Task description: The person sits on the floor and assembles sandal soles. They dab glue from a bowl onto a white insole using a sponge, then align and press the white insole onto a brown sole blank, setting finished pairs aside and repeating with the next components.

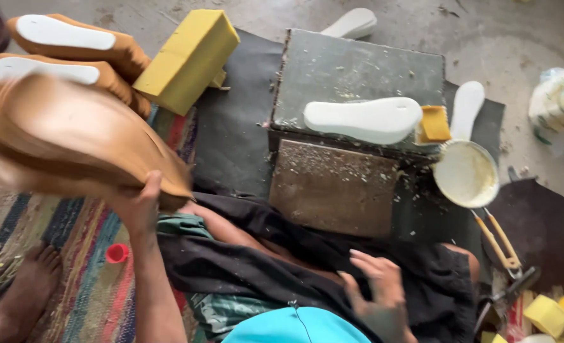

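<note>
Tan leather shoe upper (pixel 72 140), blurred, is up over the striped rug (pixel 72 254) at the left, pinched at its lower edge by the left hand (pixel 139 206), fingers closed on it. Right hand (pixel 374 289) lies spread and empty on the dark cloth (pixel 263 267) over the lap, well apart from the upper. White sole (pixel 364 119) rests on the block's (pixel 358 70) near edge, beside a glue bowl (pixel 466 174).

Three loose white foam shoe soles show: one flat on the grey block (pixel 363 119), one behind it (pixel 352 23), one beside the pan (pixel 467 107). Three tan leather shoe uppers show: two with white insoles (pixel 66 35) (pixel 53 71) and one blurred (pixel 72 140). There is one large yellow sponge block (pixel 188 58), one round white pan of glue (pixel 465 174) and one red bottle cap (pixel 117 253).
</note>
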